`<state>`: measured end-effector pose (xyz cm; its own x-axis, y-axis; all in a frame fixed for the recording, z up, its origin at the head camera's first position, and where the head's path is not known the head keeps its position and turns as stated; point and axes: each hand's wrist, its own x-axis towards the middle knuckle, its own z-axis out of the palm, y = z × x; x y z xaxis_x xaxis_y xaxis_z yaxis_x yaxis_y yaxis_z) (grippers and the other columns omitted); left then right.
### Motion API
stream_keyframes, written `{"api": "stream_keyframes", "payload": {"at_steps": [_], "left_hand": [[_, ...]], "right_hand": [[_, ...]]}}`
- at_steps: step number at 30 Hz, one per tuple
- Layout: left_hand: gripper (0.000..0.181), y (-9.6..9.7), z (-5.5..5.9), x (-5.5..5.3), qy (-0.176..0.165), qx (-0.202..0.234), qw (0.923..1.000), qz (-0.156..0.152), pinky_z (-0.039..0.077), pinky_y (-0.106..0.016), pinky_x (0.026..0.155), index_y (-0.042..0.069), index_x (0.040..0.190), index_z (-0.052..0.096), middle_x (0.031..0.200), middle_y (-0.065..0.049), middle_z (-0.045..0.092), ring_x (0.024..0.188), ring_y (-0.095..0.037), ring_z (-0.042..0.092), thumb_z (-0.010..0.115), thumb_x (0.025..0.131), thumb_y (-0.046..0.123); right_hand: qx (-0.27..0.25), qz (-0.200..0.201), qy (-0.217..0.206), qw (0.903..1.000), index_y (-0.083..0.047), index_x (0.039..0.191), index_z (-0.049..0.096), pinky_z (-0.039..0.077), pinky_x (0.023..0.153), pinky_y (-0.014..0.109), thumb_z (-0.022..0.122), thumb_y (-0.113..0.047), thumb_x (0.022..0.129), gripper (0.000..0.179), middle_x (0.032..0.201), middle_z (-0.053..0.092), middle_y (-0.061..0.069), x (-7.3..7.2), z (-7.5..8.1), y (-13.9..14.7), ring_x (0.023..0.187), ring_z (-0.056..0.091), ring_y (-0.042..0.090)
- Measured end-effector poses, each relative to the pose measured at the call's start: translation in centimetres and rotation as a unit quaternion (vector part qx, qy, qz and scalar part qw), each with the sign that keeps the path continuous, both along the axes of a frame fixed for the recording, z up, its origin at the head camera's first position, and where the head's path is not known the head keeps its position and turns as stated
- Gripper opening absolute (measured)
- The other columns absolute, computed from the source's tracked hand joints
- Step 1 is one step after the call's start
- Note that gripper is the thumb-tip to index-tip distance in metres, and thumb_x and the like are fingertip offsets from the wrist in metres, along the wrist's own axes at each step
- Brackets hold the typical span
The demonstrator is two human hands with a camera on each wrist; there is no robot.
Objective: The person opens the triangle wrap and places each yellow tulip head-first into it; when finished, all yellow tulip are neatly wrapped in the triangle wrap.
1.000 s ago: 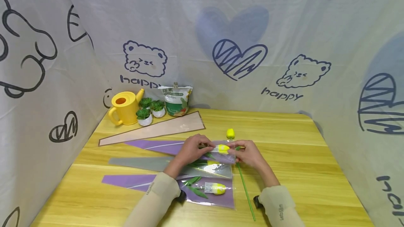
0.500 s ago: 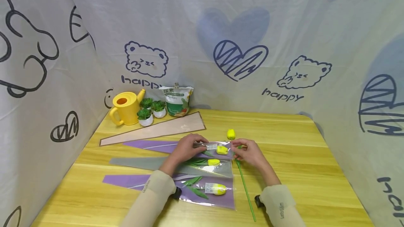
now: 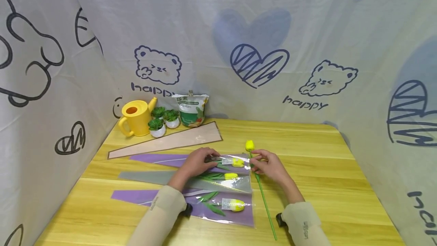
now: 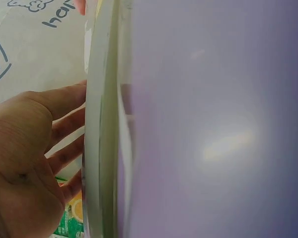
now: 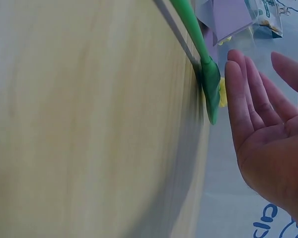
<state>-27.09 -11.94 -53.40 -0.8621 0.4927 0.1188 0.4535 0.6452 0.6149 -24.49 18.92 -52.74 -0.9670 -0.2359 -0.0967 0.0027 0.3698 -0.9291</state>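
Observation:
My left hand rests on the upper purple flower sleeve, thumb and fingers spread apart. In the left wrist view, the fingers reach to the sleeve's edge. Inside that sleeve lies a yellow tulip with a pale label. Beside the sleeve's wide end is my right hand; its fingers look relaxed in the right wrist view, holding nothing. Beneath the right hand, a loose yellow tulip lies on the table with its long green stem towards me.
A grey sleeve and a lower purple sleeve, each holding a tulip, lie nearer me. Behind are a pink sleeve, a yellow watering can, small potted succulents and a green-white bag. Printed cloth surrounds the table.
The upper purple sleeve and its tulip have shifted slightly left together with my left hand. My right fingers have come away from the tulip in the sleeve.

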Motion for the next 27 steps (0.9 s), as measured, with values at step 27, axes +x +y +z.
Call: {"api": "stream_keyframes", "payload": {"at_steps": [27], "left_hand": [[0.023, -1.8, 0.1, 0.1, 0.004, -0.004, 0.9996, -0.028, 0.054, -0.045, 0.096, 0.014, 0.119, 0.075, 0.115, -0.004, 0.074, 0.103, -0.023, 0.068, 0.074, 0.096, 0.015]], "right_hand": [[0.016, -0.019, -0.018, 0.9995, 0.001, 0.140, 0.058, 0.063, 0.071, 0.033, 0.065, -0.010, 0.102, 0.041, 0.112, 0.068, 0.022, 3.2, 0.1, 4.2, 0.082, 0.070, 0.025]]}}
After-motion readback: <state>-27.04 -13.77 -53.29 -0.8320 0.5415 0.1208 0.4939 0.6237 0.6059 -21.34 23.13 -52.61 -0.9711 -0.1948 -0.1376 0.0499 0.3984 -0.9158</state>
